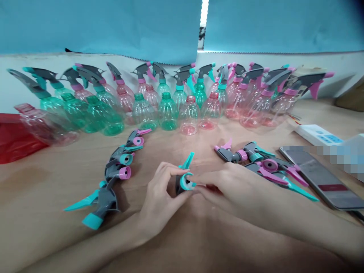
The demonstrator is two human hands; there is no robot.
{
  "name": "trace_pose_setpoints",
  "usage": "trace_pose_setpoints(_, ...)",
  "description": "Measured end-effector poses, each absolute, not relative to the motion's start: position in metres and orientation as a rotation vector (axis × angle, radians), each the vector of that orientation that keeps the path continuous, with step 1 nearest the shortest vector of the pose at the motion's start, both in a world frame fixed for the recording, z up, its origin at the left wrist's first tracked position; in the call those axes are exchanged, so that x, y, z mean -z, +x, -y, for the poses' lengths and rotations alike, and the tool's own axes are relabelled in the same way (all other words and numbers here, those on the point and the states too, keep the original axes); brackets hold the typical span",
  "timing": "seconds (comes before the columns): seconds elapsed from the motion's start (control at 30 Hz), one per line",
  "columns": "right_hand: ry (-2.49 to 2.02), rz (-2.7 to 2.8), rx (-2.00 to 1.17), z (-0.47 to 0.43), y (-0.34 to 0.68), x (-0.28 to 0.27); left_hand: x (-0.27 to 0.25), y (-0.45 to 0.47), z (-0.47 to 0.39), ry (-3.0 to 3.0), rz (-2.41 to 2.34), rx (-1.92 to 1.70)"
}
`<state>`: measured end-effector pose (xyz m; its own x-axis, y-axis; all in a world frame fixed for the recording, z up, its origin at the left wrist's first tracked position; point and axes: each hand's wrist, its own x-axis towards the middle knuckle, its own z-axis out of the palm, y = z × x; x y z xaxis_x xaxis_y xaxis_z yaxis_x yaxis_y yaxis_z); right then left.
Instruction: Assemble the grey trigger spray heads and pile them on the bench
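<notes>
A grey trigger spray head with a turquoise collar and lever is held in my left hand, thumb and fingers closed round its sides. Its open collar faces me, with something pale inside. My right hand has its index finger at the collar's mouth and its thumb by the lower right rim, closed on the collar's edge. Whether a small part sits between those fingertips is hidden. To the left lies a row of loose spray heads, grey with pink or turquoise collars. More spray heads lie in a pile beyond my right hand.
Across the back stand several clear green and pink bottles, the rear ones topped with spray heads. One pink bottle leans at the left by a red plastic bag. At right are a phone and a white box-like device.
</notes>
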<state>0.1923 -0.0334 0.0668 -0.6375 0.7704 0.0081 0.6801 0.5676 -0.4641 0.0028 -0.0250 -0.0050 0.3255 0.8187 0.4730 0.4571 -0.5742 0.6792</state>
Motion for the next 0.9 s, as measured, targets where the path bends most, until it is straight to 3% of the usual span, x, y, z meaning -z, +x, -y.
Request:
trace_pose_setpoints(0.47,-1.049,2.444,-1.003,0.013,0.196,-0.054,0.008,-0.001,0.024,2.043,-1.121,-1.065)
trace_pose_setpoints(0.9,-1.112,2.383,-0.546,0.021,0.190,-0.042,0.008,0.000,0.024,2.045,-1.028,-0.999)
